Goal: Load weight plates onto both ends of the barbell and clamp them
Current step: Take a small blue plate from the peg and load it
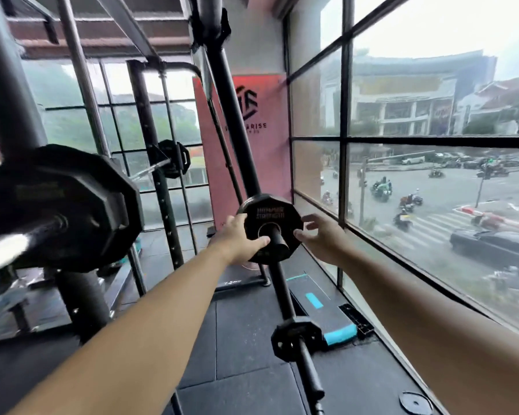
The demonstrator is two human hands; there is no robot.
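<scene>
Head view, step in hand: judging by the reach, you are taking the small plate [267, 214] off its storage peg [279, 241] on the rack upright [222, 85].
Head view, task's things: the small plate sits on the peg, straight ahead of you. The barbell [18, 244] is at your near left, blurred, with large plates [72, 205] already on this end.
Head view, left hand: your left hand [240, 238] grips the plate's left rim, fingers curled behind it and thumb laid across the face beside the hole.
Head view, right hand: your right hand [321, 235] is spread open and holds nothing. Its thumb tip is at the plate's right edge; whether it touches cannot be told.
Head view, doing it well: close the right hand on the rim opposite the left, then draw the plate straight along the peg so the hole does not bind. Keep your fingers off the bore.
Head view, also present: a second small plate [297, 336] hangs lower on the upright, and a floor plate [415, 402] lies by the window [432, 139].
</scene>
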